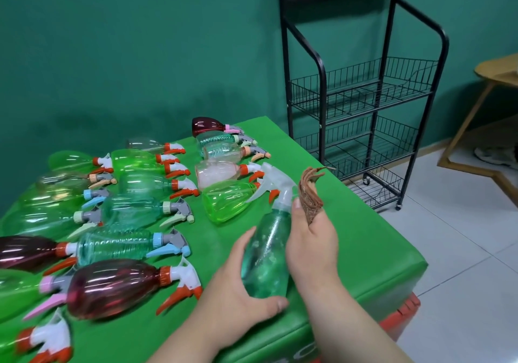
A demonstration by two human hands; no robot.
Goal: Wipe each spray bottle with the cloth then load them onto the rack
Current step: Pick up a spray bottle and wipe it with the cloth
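Bottle point(267, 253) is sitting tilted over the tabletop's point(358, 239) near right, left hand's point(238, 287) fingers point(244, 243) curling round its base, right hand point(311, 246) pinching the folded cloth point(309, 194) beside its neck; rack point(364, 110) is standing far right.

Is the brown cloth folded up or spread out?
Folded up: the brown cloth shows stacked layers, pinched in the right hand beside the teal spray bottle.

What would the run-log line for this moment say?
stage: wipe | left hand: grips teal spray bottle | right hand: holds brown cloth by bottle neck | other bottles: lie on green table
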